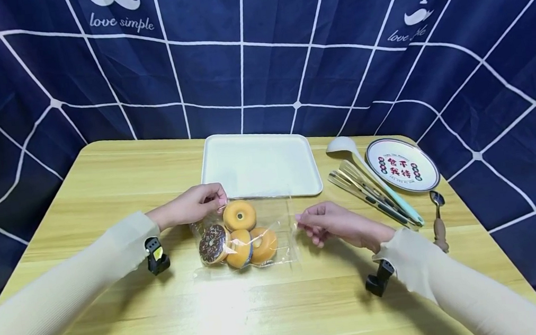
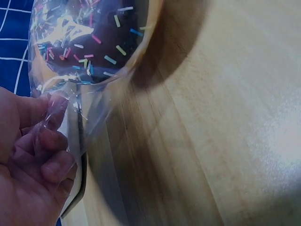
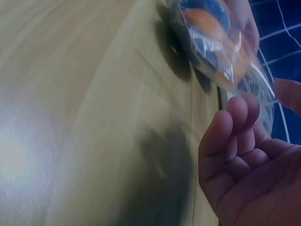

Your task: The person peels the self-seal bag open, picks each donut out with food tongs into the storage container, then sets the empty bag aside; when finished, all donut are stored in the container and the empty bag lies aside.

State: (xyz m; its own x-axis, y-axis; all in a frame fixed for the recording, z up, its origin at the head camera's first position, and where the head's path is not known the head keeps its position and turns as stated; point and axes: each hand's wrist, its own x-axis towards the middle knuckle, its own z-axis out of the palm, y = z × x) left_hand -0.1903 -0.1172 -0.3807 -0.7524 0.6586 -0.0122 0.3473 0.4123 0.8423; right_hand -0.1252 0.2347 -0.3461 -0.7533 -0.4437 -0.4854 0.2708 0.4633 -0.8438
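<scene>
A clear plastic bag (image 1: 284, 246) holds several donuts, raised a little over the wooden table. In it are a chocolate-topped donut (image 1: 214, 244) with sprinkles, a plain ring donut (image 1: 240, 215) above and two more side by side below. The left hand (image 1: 192, 204) pinches the bag's upper left corner; its left wrist view shows the sprinkled donut (image 2: 108, 37) close by. At the upper right edge, the right hand (image 1: 335, 224) pinches the film between thumb and forefinger. The right wrist view shows that hand (image 3: 249, 165) with its other fingers loosely bent, the forefinger mostly hidden.
Behind the bag lies a white tray (image 1: 260, 163). To the right are a ladle (image 1: 368, 166), metal tongs (image 1: 371, 193), a plate (image 1: 401, 158) with red lettering and a spoon (image 1: 438, 221). Dark blue checked cloth (image 1: 212, 71) encloses the wooden table (image 1: 120, 175) at the back and sides.
</scene>
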